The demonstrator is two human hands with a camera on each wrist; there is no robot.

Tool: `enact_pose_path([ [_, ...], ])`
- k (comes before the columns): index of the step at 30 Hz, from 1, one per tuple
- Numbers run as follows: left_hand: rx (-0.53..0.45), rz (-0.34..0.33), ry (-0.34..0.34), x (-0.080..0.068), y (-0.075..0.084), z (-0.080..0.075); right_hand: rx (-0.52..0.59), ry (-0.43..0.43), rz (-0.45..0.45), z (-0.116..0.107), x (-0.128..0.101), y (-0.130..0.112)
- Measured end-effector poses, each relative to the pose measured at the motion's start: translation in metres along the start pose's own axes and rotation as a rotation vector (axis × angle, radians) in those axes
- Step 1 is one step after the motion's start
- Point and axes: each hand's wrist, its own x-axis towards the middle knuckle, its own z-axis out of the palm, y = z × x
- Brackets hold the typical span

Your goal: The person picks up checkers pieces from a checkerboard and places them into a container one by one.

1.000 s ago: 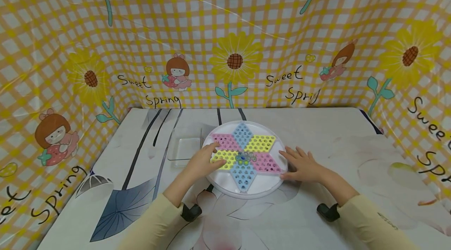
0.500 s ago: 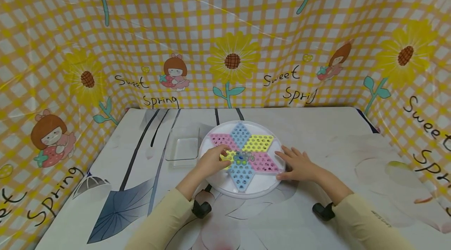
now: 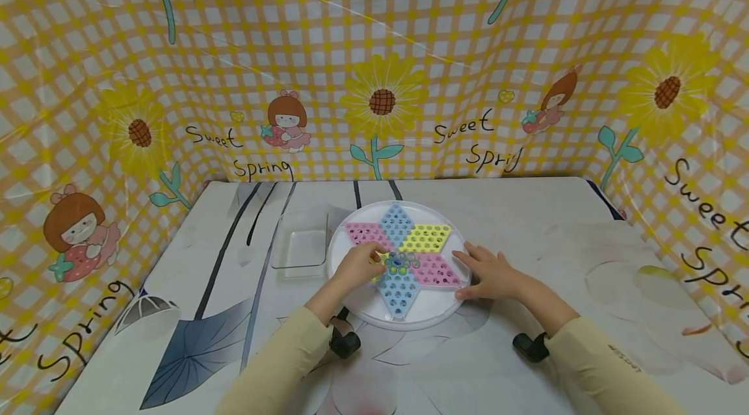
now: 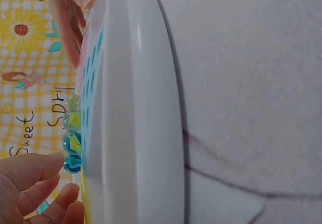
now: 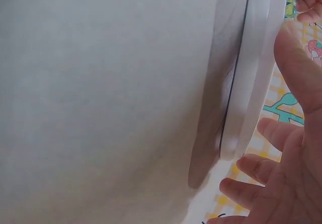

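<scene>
Board (image 3: 404, 311) sits at frame centre on the table (image 3: 526, 220). Left hand (image 3: 357, 267) reaches toward the marbles (image 3: 400, 263) mid-board, fingers curled, nothing held yet. Right hand (image 3: 490, 274), fingers relaxed, steadies the right rim. Judged step: picking a marble; next needs a fine pinch.

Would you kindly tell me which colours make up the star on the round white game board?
Blue, pink and yellow points on the star; clearest in the head view.

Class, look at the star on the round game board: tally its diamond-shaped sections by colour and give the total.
Blue sections: 2
Pink sections: 2
Yellow sections: 2, the near-left one mostly under the left hand
Total: 6
</scene>
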Motion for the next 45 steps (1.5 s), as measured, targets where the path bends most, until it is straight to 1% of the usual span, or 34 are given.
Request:
enact_pose_path([
  [5, 0.000, -0.028, -0.005, 0.003, -0.001, 0.002, 0.012, -0.010, 0.003, -0.001, 0.000, -0.001],
  [8, 0.017, -0.055, -0.016, 0.004, -0.001, 0.004, 0.014, -0.018, 0.010, -0.001, 0.001, -0.002],
  [11, 0.045, -0.071, -0.012, 0.006, -0.001, 0.005, 0.022, -0.027, 0.022, -0.002, 0.002, -0.002],
  [15, 0.089, -0.066, 0.001, 0.007, -0.002, 0.005, 0.034, -0.035, 0.033, -0.003, 0.002, -0.003],
  [21, 0.160, -0.056, -0.001, 0.010, -0.001, 0.006, 0.034, -0.042, 0.037, -0.003, 0.002, -0.005],
  [27, 0.192, -0.042, 0.009, 0.011, 0.000, 0.006, 0.035, -0.038, 0.032, -0.004, 0.001, -0.006],
  [32, 0.193, -0.044, 0.021, 0.010, 0.000, 0.006, 0.034, -0.045, 0.040, -0.004, 0.002, -0.006],
  [39, 0.151, -0.046, 0.034, 0.008, -0.002, 0.005, 0.028, -0.057, 0.051, -0.006, 0.003, -0.009],
  [45, 0.103, -0.063, 0.043, 0.007, -0.002, 0.005, 0.009, -0.048, 0.054, -0.004, 0.002, -0.010],
])
